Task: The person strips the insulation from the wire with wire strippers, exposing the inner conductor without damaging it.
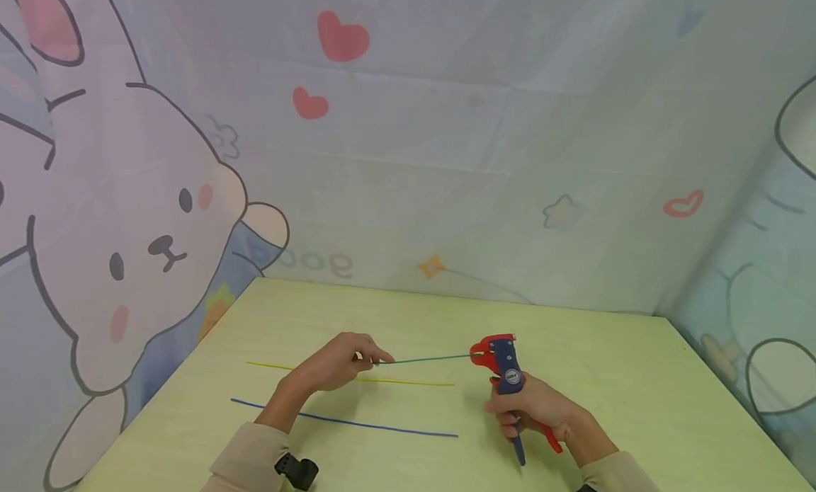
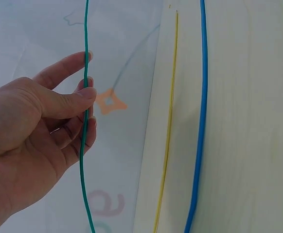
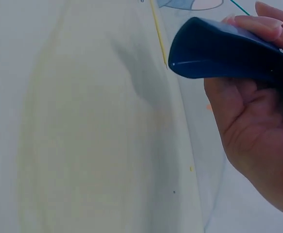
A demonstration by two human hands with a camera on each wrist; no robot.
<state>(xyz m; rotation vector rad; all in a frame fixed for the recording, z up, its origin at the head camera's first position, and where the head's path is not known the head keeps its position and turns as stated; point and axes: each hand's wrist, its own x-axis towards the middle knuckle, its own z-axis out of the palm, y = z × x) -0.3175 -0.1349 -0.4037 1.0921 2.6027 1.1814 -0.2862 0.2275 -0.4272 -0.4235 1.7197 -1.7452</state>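
Note:
My left hand (image 1: 341,362) pinches a green wire (image 1: 427,358) between thumb and fingers, above the table. In the left wrist view the green wire (image 2: 84,141) runs past the thumb on both sides. Its far end reaches the red head of a wire stripper (image 1: 510,375); how deep it sits there is too small to tell. My right hand (image 1: 538,403) grips the blue and red handles of that tool. The right wrist view shows the dark blue handle end (image 3: 219,51) sticking out of the hand. Below the left arm lie a yellow wire (image 1: 408,382) and a blue wire (image 1: 382,427).
The pale yellow table (image 1: 612,379) ends at a printed cloth backdrop (image 1: 408,159) behind and at both sides. A tiny yellow scrap (image 3: 191,169) and a dark speck (image 3: 174,192) lie near the table's edge. Both sleeves are beige; a black strap (image 1: 296,471) circles the left wrist.

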